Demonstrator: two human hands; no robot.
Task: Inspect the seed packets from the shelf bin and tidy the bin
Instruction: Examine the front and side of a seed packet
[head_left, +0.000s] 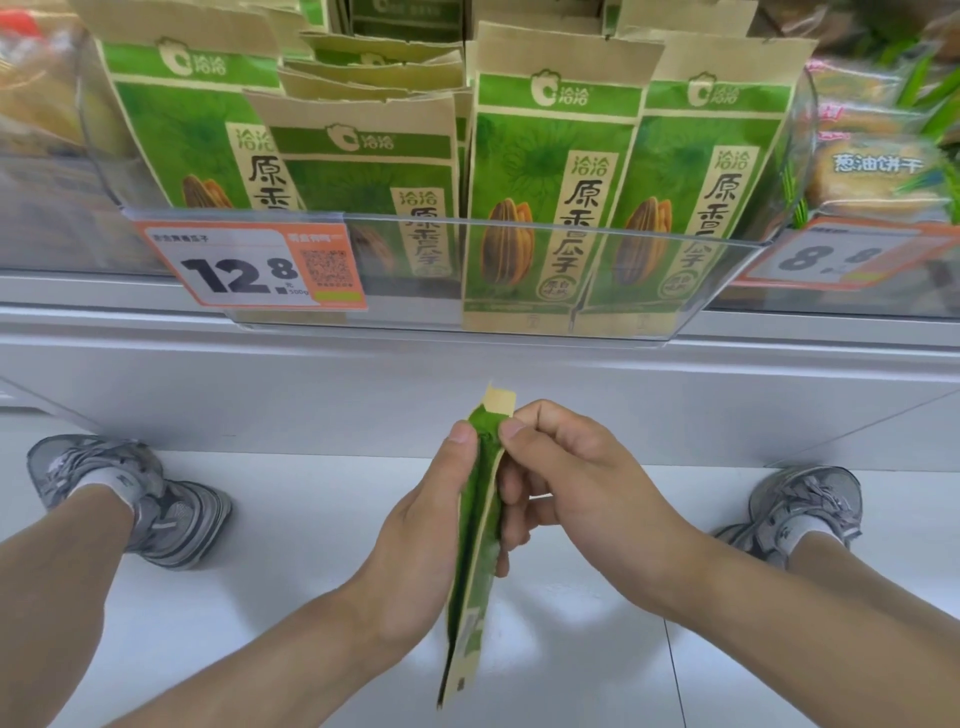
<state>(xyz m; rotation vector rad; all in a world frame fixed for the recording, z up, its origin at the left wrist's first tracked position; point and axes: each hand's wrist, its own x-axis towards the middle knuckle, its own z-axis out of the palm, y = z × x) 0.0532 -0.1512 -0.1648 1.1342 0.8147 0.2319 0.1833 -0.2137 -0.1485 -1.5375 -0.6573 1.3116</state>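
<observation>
A green and tan seed packet (475, 561) is held edge-on between both hands, low in front of the shelf. My left hand (415, 530) grips its left face, thumb near the top. My right hand (571, 483) pinches its upper right edge with thumb and fingers curled. Above, a clear plastic shelf bin (519, 332) holds several matching seed packets (550, 192) standing upright; some at the back left lean or lie flatter (374, 67).
An orange price tag (249, 265) reading 12.8 hangs on the bin's front left. Biscuit packs (878, 166) fill the neighbouring bin on the right, other goods on the left. My two grey shoes (150, 499) stand on the white floor below a grey shelf base.
</observation>
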